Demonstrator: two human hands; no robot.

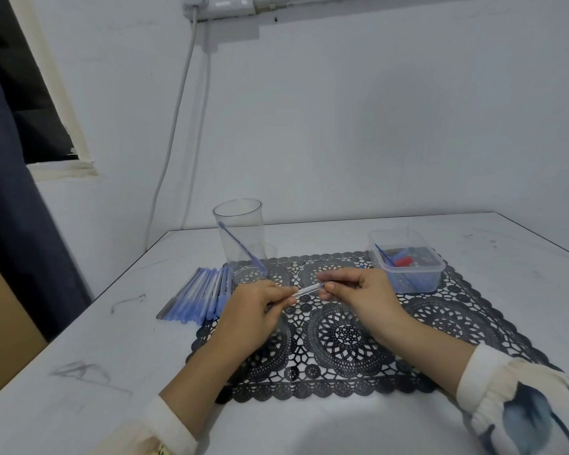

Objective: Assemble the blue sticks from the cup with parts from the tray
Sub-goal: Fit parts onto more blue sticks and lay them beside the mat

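Crosswise, left hand (258, 302) and right hand (367, 290) fingers (335, 275) pinch the stick (309, 289) (right end slightly higher)

You are sitting in a plain room, most likely a corner of a home or a small makeshift workroom. The bare white wall (375, 126) carries a surface-mounted socket box (230, 4), and a cable (174, 126) runs loosely down from it. To your left, a dark curtain (10, 224) half covers a window (23, 77) with a chipped sill (63, 169). Your white bench (112, 356) is scuffed with grey marks. A black lace placemat (342, 339), the household kind, lies on it.
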